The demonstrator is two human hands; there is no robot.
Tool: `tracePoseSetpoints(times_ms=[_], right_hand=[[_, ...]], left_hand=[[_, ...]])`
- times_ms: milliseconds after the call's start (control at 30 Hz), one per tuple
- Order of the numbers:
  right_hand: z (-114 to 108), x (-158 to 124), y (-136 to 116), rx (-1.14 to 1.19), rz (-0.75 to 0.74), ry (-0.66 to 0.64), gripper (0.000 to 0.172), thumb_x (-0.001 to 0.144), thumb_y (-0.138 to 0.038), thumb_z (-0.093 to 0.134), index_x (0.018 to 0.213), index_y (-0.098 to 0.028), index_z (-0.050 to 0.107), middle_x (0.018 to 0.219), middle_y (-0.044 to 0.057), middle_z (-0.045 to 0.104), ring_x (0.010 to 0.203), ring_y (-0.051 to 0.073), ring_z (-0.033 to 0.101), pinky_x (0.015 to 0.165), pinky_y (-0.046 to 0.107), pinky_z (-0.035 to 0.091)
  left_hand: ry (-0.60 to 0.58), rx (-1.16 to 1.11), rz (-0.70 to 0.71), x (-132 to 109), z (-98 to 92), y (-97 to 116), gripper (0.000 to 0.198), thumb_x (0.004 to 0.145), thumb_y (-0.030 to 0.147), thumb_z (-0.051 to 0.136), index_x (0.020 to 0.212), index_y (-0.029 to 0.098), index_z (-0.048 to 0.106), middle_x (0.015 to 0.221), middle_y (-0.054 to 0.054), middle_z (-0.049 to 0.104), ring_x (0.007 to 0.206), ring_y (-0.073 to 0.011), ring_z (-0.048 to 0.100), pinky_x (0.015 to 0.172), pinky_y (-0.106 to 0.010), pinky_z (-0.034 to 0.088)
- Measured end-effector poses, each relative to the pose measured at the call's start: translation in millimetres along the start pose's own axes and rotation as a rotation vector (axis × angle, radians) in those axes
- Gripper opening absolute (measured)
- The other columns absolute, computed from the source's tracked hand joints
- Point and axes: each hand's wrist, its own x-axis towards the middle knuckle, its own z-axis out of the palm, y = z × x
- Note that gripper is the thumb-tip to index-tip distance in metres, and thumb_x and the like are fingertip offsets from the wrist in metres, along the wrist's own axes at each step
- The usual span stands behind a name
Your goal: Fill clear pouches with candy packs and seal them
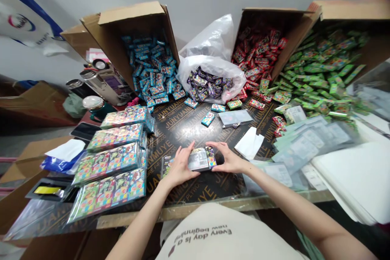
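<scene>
A flat pack with a clear window and a barcode label (198, 160) lies on the dark printed board near its front edge. My left hand (182, 165) presses on the left part of this pack, thumb along its lower edge. At the pack's right end, my right hand (227, 158) pinches a small purple box (211, 157) between thumb and fingers, against the pack. Two small blue boxes (208, 119) and a grey clear sleeve (235, 118) lie beyond the hands. A folded white paper (250, 143) is right of them.
Stacked wrapped packs (109, 189) fill the left side, with bottles (93, 102) behind. Cartons of blue (152, 69), red (258, 50) and green boxes (323, 73) stand at the back around a plastic bag (210, 59). Clear sleeves (301, 146) and white sheets (359, 174) lie right.
</scene>
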Motion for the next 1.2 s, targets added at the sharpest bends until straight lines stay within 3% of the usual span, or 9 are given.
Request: tracePoseSetpoints(times_ms=[133, 333, 467, 533, 667, 800, 933, 1067, 1200], right_hand=[[9.1, -3.0, -3.8, -0.06, 0.079, 0.194, 0.095, 0.06, -0.049, 0.07, 0.136, -0.024, 0.018, 0.129, 0.01, 0.045, 0.122, 0.027, 0.036, 0.101, 0.045, 0.019], [10.7, 10.4, -5.7, -0.077, 0.007, 0.121, 0.06, 0.085, -0.037, 0.047, 0.136, -0.025, 0.019, 0.12, 0.008, 0.055, 0.115, 0.021, 0.045, 0.102, 0.045, 0.014], [-39.0, 51.2, 52.6, -0.323, 0.282, 0.448, 0.047, 0.083, -0.042, 0.047, 0.125, -0.022, 0.042, 0.123, 0.012, 0.05, 0.116, 0.026, 0.041, 0.095, 0.043, 0.024], [-72.9, 70.9, 91.2, -0.473, 0.551, 0.581, 0.059, 0.076, -0.05, 0.052, 0.126, -0.02, 0.041, 0.125, 0.016, 0.046, 0.117, 0.031, 0.037, 0.091, 0.046, 0.026], [-116.0, 95.3, 146.3, -0.588, 0.9, 0.534, 0.084, 0.066, -0.058, 0.058, 0.134, -0.02, 0.025, 0.12, 0.018, 0.045, 0.111, 0.035, 0.039, 0.086, 0.047, 0.028], [-113.2, 106.2, 164.8, -0.599, 0.862, 0.416, 0.081, 0.064, -0.045, 0.064, 0.132, -0.021, 0.028, 0.109, 0.015, 0.05, 0.102, 0.031, 0.046, 0.083, 0.041, 0.033], [-109.3, 110.9, 170.3, -0.629, 0.821, 0.398, 0.083, 0.06, -0.044, 0.066, 0.131, -0.025, 0.028, 0.117, 0.014, 0.044, 0.107, 0.032, 0.042, 0.085, 0.043, 0.031], [-131.0, 112.8, 176.0, -0.733, 0.805, 0.473, 0.053, 0.078, -0.037, 0.047, 0.127, -0.019, 0.037, 0.129, 0.018, 0.033, 0.115, 0.031, 0.033, 0.087, 0.046, 0.028], [-156.8, 115.4, 175.8, -0.774, 0.719, 0.446, 0.03, 0.078, -0.016, 0.045, 0.106, -0.016, 0.057, 0.128, 0.016, 0.039, 0.118, 0.029, 0.03, 0.091, 0.045, 0.023]], left_hand=[[0.066, -0.014, -0.06, 1.4, -0.7, -1.1, 0.102, 0.056, 0.033, 0.071, 0.138, 0.022, 0.011, 0.123, -0.009, 0.047, 0.114, -0.0256, 0.043, 0.104, -0.047, 0.02], [0.073, -0.039, -0.082, 4.8, 3.7, -6.5, 0.1, 0.057, 0.032, 0.071, 0.138, 0.022, 0.013, 0.118, -0.009, 0.048, 0.108, -0.0253, 0.046, 0.095, -0.042, 0.033], [0.029, 0.028, -0.079, 4.4, 12.3, -14.1, 0.096, 0.056, 0.028, 0.07, 0.137, 0.023, 0.019, 0.12, -0.009, 0.046, 0.11, -0.0263, 0.043, 0.095, -0.042, 0.032], [-0.007, 0.06, -0.07, 3.1, 17.5, -16.6, 0.094, 0.056, 0.025, 0.068, 0.137, 0.023, 0.021, 0.119, -0.009, 0.046, 0.109, -0.0264, 0.042, 0.095, -0.042, 0.031], [-0.018, 0.11, -0.072, 0.2, 26.9, -18.9, 0.089, 0.057, 0.022, 0.063, 0.136, 0.024, 0.023, 0.119, -0.009, 0.046, 0.109, -0.027, 0.041, 0.096, -0.044, 0.029], [-0.008, 0.127, -0.072, -1.2, 31.5, -21.5, 0.087, 0.057, 0.023, 0.061, 0.136, 0.023, 0.024, 0.121, -0.009, 0.045, 0.111, -0.0277, 0.039, 0.097, -0.045, 0.027], [-0.017, 0.132, -0.086, -1.7, 32.0, -23.8, 0.086, 0.058, 0.023, 0.06, 0.136, 0.023, 0.025, 0.123, -0.01, 0.044, 0.112, -0.0285, 0.039, 0.098, -0.046, 0.026], [-0.028, 0.143, -0.105, -2.2, 33.9, -25.5, 0.084, 0.058, 0.024, 0.06, 0.135, 0.023, 0.027, 0.124, -0.01, 0.044, 0.114, -0.0297, 0.037, 0.099, -0.047, 0.025], [-0.024, 0.146, -0.115, -4.6, 37.7, -28.4, 0.083, 0.057, 0.022, 0.06, 0.134, 0.022, 0.03, 0.126, -0.01, 0.043, 0.117, -0.0295, 0.036, 0.101, -0.046, 0.023]])
